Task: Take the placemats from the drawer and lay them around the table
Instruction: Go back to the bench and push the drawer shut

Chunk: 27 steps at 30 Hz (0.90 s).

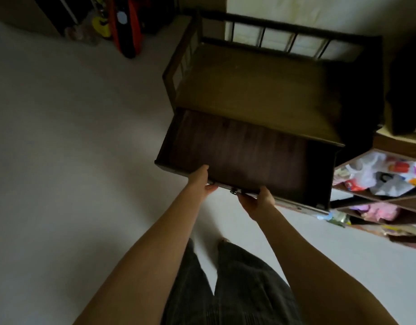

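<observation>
Standing over a dark wooden cabinet [256, 83] with a railed top, we have its drawer [239, 151] pulled well out. Our left hand [201, 181] is hooked over the drawer's front edge near its left corner, fingers curled under the lip beside a small metal knob [232, 191]. Our right hand [261, 199] grips the same front edge just right of that knob, thumb on top and fingers wrapped beneath. Both hands hold the drawer and nothing else.

Inside the drawer lies a flat, dark, ribbed sheet that we take to be the placemats [237, 148], covering most of the bottom from the left wall toward the right; how many are stacked there we cannot tell in this dim light. The right end of the drawer is in deep shadow.

We judge this to be the opening step, with nothing lifted out yet and the dining table not in view. The next move calls for freeing one hand, reaching in and getting fingertips under an edge of the stack, since it lies flat against the drawer bottom.
</observation>
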Each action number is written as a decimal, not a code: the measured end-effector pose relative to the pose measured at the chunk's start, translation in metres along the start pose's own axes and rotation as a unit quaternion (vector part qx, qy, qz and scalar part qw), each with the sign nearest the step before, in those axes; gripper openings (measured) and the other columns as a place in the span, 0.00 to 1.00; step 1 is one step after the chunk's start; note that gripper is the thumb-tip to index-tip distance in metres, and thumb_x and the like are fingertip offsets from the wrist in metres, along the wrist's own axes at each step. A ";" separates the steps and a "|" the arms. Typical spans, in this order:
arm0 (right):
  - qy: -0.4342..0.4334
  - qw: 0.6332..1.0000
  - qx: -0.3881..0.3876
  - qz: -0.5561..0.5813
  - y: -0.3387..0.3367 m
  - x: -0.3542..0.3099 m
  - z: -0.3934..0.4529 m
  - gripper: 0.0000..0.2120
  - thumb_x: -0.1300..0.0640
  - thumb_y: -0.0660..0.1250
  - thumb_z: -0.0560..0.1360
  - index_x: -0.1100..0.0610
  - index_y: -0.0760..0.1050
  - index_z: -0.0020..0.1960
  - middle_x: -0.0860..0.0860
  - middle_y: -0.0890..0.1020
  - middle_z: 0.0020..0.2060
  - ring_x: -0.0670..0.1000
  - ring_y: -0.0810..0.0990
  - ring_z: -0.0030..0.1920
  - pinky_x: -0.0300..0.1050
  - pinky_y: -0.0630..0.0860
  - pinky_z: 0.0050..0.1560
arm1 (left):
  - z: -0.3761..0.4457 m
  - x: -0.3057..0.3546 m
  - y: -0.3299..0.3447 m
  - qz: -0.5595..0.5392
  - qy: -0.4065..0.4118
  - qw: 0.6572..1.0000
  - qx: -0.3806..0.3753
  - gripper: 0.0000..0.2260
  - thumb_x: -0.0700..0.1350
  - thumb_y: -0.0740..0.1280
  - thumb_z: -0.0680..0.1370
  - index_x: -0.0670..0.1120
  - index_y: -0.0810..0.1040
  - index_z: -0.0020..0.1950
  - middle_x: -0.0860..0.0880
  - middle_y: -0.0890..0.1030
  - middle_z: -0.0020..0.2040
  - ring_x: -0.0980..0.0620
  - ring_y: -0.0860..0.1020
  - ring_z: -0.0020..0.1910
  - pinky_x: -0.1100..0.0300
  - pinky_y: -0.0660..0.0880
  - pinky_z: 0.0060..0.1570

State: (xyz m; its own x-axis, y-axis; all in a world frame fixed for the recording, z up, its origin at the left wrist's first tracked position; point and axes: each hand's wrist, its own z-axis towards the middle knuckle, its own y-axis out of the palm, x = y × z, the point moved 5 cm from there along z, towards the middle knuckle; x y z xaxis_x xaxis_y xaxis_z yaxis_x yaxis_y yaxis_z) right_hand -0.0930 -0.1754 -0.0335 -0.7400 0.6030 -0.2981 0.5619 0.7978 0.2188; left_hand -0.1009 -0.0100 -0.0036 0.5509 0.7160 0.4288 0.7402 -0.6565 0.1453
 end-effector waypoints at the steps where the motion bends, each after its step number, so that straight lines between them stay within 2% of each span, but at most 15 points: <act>1: -0.005 1.000 0.013 0.003 0.001 0.001 0.001 0.19 0.55 0.63 0.79 0.61 0.65 0.66 0.64 0.78 0.52 0.62 0.80 0.49 0.53 0.78 0.50 | 0.008 0.002 0.000 0.010 -0.003 1.000 0.006 0.25 0.42 0.63 0.80 0.44 0.60 0.75 0.38 0.67 0.70 0.36 0.71 0.65 0.46 0.78 0.54; 3: -0.023 0.999 0.034 -0.036 0.002 0.003 0.001 0.13 0.60 0.63 0.78 0.63 0.68 0.61 0.63 0.79 0.47 0.60 0.80 0.42 0.51 0.79 0.52 | 0.022 0.002 -0.003 0.019 -0.011 1.000 0.018 0.24 0.37 0.62 0.79 0.44 0.61 0.75 0.38 0.66 0.70 0.36 0.71 0.64 0.46 0.80 0.48; 5: -0.040 0.996 0.051 -0.056 0.004 0.001 -0.002 0.12 0.64 0.62 0.77 0.64 0.69 0.60 0.63 0.80 0.47 0.58 0.81 0.44 0.49 0.78 0.55 | 0.034 0.003 -0.004 0.016 -0.019 0.999 0.027 0.25 0.33 0.61 0.77 0.45 0.63 0.73 0.38 0.67 0.69 0.36 0.71 0.63 0.45 0.81 0.43; 6: -0.050 0.995 0.063 -0.054 0.005 -0.001 -0.003 0.13 0.64 0.61 0.78 0.64 0.68 0.61 0.62 0.80 0.51 0.59 0.81 0.48 0.49 0.78 0.54 | 0.038 0.004 -0.003 0.026 -0.022 0.999 0.033 0.25 0.32 0.61 0.77 0.45 0.63 0.73 0.38 0.68 0.69 0.36 0.72 0.63 0.43 0.81 0.45; 8: -0.055 0.994 0.082 -0.036 0.009 -0.006 -0.006 0.07 0.63 0.60 0.78 0.64 0.69 0.56 0.64 0.77 0.56 0.63 0.79 0.57 0.50 0.81 0.48 | 0.037 0.010 0.001 0.038 -0.036 0.998 0.033 0.25 0.32 0.63 0.76 0.45 0.64 0.72 0.38 0.69 0.69 0.36 0.71 0.64 0.41 0.78 0.54; 10: -0.048 0.994 0.093 -0.035 0.012 -0.009 -0.011 0.06 0.62 0.63 0.77 0.63 0.67 0.52 0.65 0.75 0.55 0.65 0.78 0.58 0.50 0.82 0.39 | 0.032 0.015 0.004 0.059 -0.054 0.996 0.036 0.23 0.32 0.63 0.76 0.43 0.64 0.71 0.38 0.70 0.68 0.36 0.70 0.66 0.41 0.75 0.60; 11: -0.052 0.993 0.092 -0.057 0.014 -0.012 -0.011 0.06 0.63 0.63 0.77 0.62 0.67 0.51 0.63 0.75 0.56 0.65 0.77 0.59 0.50 0.82 0.38 | 0.029 0.019 0.006 0.066 -0.057 0.996 0.032 0.22 0.33 0.62 0.77 0.41 0.65 0.70 0.39 0.70 0.68 0.36 0.70 0.67 0.42 0.74 0.62; 13: -0.063 0.992 0.076 -0.075 0.019 -0.018 -0.010 0.06 0.63 0.63 0.77 0.62 0.67 0.51 0.62 0.74 0.58 0.64 0.76 0.60 0.51 0.82 0.43 | 0.026 0.027 0.012 0.094 -0.048 0.994 0.017 0.20 0.34 0.61 0.79 0.40 0.65 0.70 0.39 0.70 0.68 0.37 0.70 0.67 0.45 0.76 0.60; 16: -0.056 0.993 0.077 -0.075 0.026 -0.032 -0.006 0.04 0.63 0.64 0.77 0.62 0.69 0.47 0.64 0.76 0.56 0.65 0.78 0.56 0.53 0.81 0.51 | 0.027 0.038 0.030 0.142 -0.020 0.989 -0.024 0.18 0.37 0.57 0.82 0.39 0.66 0.72 0.41 0.72 0.68 0.41 0.74 0.66 0.54 0.81 0.46; 19: -0.063 0.996 0.040 -0.043 0.036 -0.044 -0.002 0.06 0.63 0.61 0.77 0.64 0.69 0.53 0.64 0.75 0.59 0.64 0.79 0.55 0.50 0.83 0.44 | 0.026 0.050 0.037 0.119 -0.044 0.992 -0.014 0.17 0.36 0.59 0.81 0.40 0.65 0.70 0.41 0.72 0.63 0.37 0.72 0.66 0.48 0.77 0.59; 22: -0.057 0.997 0.038 -0.031 0.037 -0.043 0.007 0.11 0.63 0.62 0.77 0.66 0.70 0.58 0.66 0.78 0.56 0.63 0.82 0.45 0.51 0.83 0.42 | 0.031 0.053 0.040 0.122 -0.038 0.992 -0.019 0.20 0.33 0.59 0.80 0.39 0.64 0.72 0.37 0.70 0.67 0.35 0.71 0.66 0.44 0.74 0.62; 25: -0.071 0.996 0.050 -0.012 0.037 -0.049 0.012 0.06 0.63 0.62 0.77 0.64 0.70 0.53 0.66 0.77 0.55 0.63 0.80 0.42 0.53 0.82 0.42 | 0.033 0.053 0.045 0.098 -0.039 0.994 -0.014 0.21 0.32 0.59 0.79 0.40 0.64 0.72 0.36 0.69 0.68 0.35 0.71 0.65 0.43 0.75 0.60; 27: -0.075 0.995 0.052 -0.026 0.042 -0.062 0.014 0.03 0.63 0.61 0.78 0.63 0.69 0.47 0.66 0.75 0.54 0.63 0.80 0.41 0.52 0.83 0.36 | 0.033 0.060 0.054 0.119 -0.042 0.992 -0.020 0.19 0.34 0.60 0.80 0.41 0.65 0.71 0.37 0.68 0.67 0.35 0.70 0.65 0.44 0.76 0.59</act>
State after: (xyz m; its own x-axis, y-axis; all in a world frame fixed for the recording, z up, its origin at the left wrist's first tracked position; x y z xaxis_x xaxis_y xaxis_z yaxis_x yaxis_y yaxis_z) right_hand -0.0188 -0.1792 -0.0186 -0.7093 0.5474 -0.4441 0.5660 0.8178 0.1040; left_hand -0.0151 0.0050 0.0004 0.7398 0.5561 0.3788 0.5704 -0.8169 0.0853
